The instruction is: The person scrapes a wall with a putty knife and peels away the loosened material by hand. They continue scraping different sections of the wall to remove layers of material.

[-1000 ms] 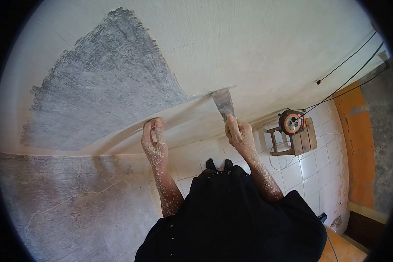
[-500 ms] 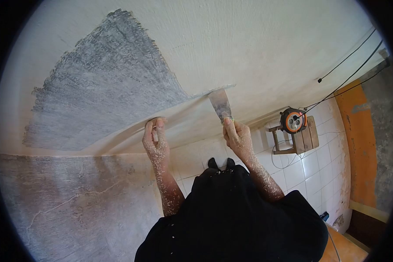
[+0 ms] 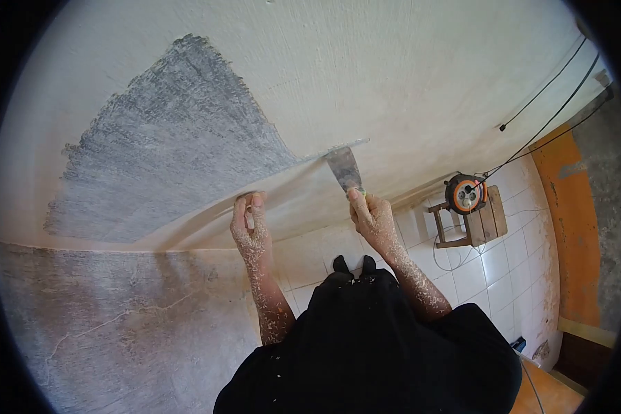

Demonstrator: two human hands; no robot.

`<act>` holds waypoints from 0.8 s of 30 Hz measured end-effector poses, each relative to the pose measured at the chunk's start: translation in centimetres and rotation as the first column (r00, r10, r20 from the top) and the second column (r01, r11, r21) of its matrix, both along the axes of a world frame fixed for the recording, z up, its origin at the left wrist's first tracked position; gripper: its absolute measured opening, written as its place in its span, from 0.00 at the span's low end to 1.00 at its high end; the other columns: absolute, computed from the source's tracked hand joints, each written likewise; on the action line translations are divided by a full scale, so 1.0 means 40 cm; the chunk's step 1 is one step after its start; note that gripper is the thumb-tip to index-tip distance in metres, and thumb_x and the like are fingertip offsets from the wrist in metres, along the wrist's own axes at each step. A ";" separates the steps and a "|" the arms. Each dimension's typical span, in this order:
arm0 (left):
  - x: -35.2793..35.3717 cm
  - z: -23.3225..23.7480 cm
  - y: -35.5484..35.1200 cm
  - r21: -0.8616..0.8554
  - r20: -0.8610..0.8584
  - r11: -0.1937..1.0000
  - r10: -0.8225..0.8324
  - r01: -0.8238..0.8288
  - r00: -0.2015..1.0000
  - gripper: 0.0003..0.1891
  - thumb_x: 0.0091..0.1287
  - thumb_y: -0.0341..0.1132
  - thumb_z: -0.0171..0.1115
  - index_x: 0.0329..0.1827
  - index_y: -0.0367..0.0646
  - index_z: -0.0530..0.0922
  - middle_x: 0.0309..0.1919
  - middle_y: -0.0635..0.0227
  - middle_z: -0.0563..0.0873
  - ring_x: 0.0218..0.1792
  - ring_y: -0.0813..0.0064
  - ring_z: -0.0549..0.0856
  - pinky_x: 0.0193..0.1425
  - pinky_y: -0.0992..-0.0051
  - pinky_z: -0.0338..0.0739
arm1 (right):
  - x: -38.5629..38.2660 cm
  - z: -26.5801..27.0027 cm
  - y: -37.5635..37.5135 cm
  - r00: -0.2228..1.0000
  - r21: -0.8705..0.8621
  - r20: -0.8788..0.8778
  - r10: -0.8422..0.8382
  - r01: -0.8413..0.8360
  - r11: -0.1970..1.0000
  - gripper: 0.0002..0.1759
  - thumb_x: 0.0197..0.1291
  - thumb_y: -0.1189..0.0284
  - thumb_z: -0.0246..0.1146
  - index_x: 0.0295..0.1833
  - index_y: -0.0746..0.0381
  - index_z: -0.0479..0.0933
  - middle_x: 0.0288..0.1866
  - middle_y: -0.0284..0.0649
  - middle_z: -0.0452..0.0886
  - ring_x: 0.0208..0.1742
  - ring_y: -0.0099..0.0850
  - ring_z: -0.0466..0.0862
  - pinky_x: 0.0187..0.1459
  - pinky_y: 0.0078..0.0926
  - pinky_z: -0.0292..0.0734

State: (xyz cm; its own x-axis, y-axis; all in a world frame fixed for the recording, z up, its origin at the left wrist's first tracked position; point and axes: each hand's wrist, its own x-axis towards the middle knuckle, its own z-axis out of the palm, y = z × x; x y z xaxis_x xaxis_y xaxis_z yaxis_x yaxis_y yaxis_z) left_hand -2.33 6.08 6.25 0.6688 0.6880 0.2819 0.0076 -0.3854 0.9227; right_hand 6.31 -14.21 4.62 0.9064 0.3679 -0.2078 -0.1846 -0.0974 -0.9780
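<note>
In the head view, my right hand [image 3: 372,217] is closed round the handle of a paint scraper [image 3: 343,169]. Its flat metal blade meets the pale wall [image 3: 407,76] at a thin scraped strip, right of a large grey scraped patch [image 3: 179,145]. Below that patch's lower edge, my left hand [image 3: 250,224] is at the wall with fingers bent and thumb close to them; whether anything is between them is hidden. Pale flakes cover both hands and forearms.
At right, a cable reel [image 3: 466,193] rests on a small wooden stool [image 3: 486,221], with black cables [image 3: 555,114] running up from it. White floor tiles [image 3: 455,279] lie below. A rough, darker wall section [image 3: 117,317] is at lower left.
The view has tilted slightly, so the grey patch sits lower in the picture. Both hands and the scraper stay nearly in the same place against the wall.
</note>
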 end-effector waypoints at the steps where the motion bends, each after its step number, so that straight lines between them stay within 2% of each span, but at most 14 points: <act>1: 0.001 0.000 0.001 0.021 0.019 1.000 -0.007 0.007 1.000 0.11 0.73 0.37 0.55 0.42 0.36 0.79 0.39 0.64 0.84 0.42 0.75 0.81 0.53 0.74 0.72 | 0.005 0.011 0.009 1.000 0.011 -0.003 0.022 -0.022 1.000 0.26 0.69 0.54 0.58 0.26 0.65 0.73 0.18 0.27 0.67 0.20 0.15 0.66 0.20 0.19 0.62; 5: 0.010 -0.010 0.002 0.059 0.026 0.998 0.001 -0.002 1.000 0.11 0.73 0.36 0.56 0.41 0.36 0.79 0.40 0.65 0.84 0.41 0.76 0.80 0.52 0.74 0.72 | -0.006 0.031 0.003 0.999 0.028 -0.051 0.016 -0.014 1.000 0.26 0.69 0.53 0.58 0.26 0.64 0.73 0.18 0.26 0.67 0.20 0.14 0.66 0.20 0.18 0.61; 8: -0.005 -0.012 -0.001 0.036 0.010 0.999 0.002 -0.003 1.000 0.10 0.73 0.36 0.56 0.41 0.37 0.80 0.40 0.65 0.84 0.40 0.76 0.79 0.51 0.75 0.72 | -0.005 -0.004 0.004 0.999 -0.017 0.005 0.044 -0.044 0.999 0.26 0.69 0.53 0.58 0.25 0.63 0.73 0.18 0.25 0.66 0.20 0.13 0.65 0.20 0.16 0.61; 11: 0.000 -0.019 -0.005 -0.001 0.018 1.000 -0.002 0.002 1.000 0.10 0.73 0.36 0.56 0.41 0.37 0.80 0.39 0.66 0.83 0.40 0.76 0.79 0.50 0.75 0.72 | -0.010 0.003 0.015 0.998 0.080 -0.036 0.056 -0.053 0.995 0.26 0.69 0.53 0.57 0.25 0.63 0.72 0.17 0.25 0.66 0.19 0.13 0.65 0.20 0.16 0.61; 14: -0.002 -0.024 0.007 0.012 0.025 1.000 -0.002 0.001 1.000 0.10 0.73 0.36 0.56 0.41 0.37 0.79 0.39 0.66 0.83 0.40 0.76 0.79 0.50 0.76 0.72 | -0.011 -0.027 0.007 0.991 0.045 -0.117 0.063 -0.058 0.997 0.26 0.70 0.55 0.57 0.25 0.63 0.71 0.17 0.26 0.66 0.19 0.15 0.65 0.20 0.18 0.61; 17: 0.005 -0.018 0.004 0.030 0.036 0.999 -0.014 0.013 0.999 0.10 0.73 0.35 0.56 0.42 0.36 0.79 0.39 0.66 0.83 0.40 0.77 0.79 0.50 0.76 0.72 | 0.005 0.078 0.036 0.990 0.019 0.079 0.119 -0.121 0.993 0.25 0.70 0.55 0.57 0.24 0.63 0.71 0.16 0.27 0.65 0.19 0.16 0.65 0.20 0.20 0.62; 18: 0.008 0.001 -0.010 0.025 0.003 1.000 0.004 -0.004 1.000 0.10 0.73 0.35 0.56 0.42 0.36 0.79 0.39 0.66 0.83 0.40 0.77 0.79 0.50 0.76 0.72 | 0.014 0.086 0.032 0.990 0.027 0.061 0.127 -0.129 0.991 0.25 0.69 0.55 0.57 0.25 0.63 0.71 0.16 0.27 0.65 0.19 0.16 0.65 0.20 0.20 0.62; 19: 0.000 0.014 -0.013 0.030 -0.038 0.999 0.018 -0.017 0.999 0.10 0.73 0.35 0.56 0.42 0.36 0.79 0.39 0.66 0.84 0.40 0.77 0.79 0.50 0.76 0.71 | 0.016 0.092 0.035 0.991 0.045 0.037 0.131 -0.132 0.990 0.25 0.69 0.55 0.57 0.25 0.63 0.71 0.16 0.27 0.65 0.19 0.16 0.65 0.21 0.21 0.62; 20: -0.009 -0.005 0.004 0.013 0.010 1.000 -0.028 0.028 1.000 0.10 0.73 0.35 0.56 0.42 0.36 0.79 0.39 0.66 0.83 0.40 0.77 0.79 0.50 0.76 0.72 | 0.023 0.098 0.045 0.992 0.073 0.030 0.126 -0.128 0.989 0.25 0.69 0.55 0.57 0.25 0.63 0.71 0.16 0.27 0.65 0.20 0.16 0.65 0.21 0.21 0.62; 21: -0.011 -0.044 0.026 -0.001 0.079 0.998 -0.068 0.068 0.995 0.10 0.73 0.35 0.56 0.42 0.36 0.79 0.39 0.65 0.83 0.40 0.77 0.79 0.50 0.76 0.72 | 0.017 0.017 0.042 0.981 -0.032 0.141 0.132 -0.128 0.991 0.26 0.70 0.55 0.57 0.25 0.64 0.71 0.17 0.27 0.65 0.20 0.15 0.64 0.21 0.21 0.63; 22: -0.007 -0.065 0.040 -0.019 0.144 0.995 -0.099 0.102 0.985 0.10 0.73 0.35 0.56 0.42 0.36 0.79 0.39 0.65 0.83 0.40 0.77 0.79 0.50 0.76 0.72 | 0.007 -0.020 0.042 0.988 -0.007 0.083 0.126 -0.126 0.992 0.26 0.70 0.55 0.57 0.25 0.64 0.71 0.17 0.26 0.65 0.20 0.15 0.64 0.21 0.21 0.62; 24: -0.006 -0.033 0.024 0.019 0.084 0.998 -0.068 0.066 0.994 0.10 0.73 0.35 0.56 0.42 0.36 0.79 0.39 0.65 0.83 0.41 0.77 0.79 0.50 0.76 0.72 | -0.026 -0.063 0.037 0.990 0.031 -0.067 0.126 -0.124 0.992 0.25 0.70 0.55 0.56 0.25 0.64 0.71 0.17 0.25 0.64 0.20 0.15 0.64 0.20 0.21 0.62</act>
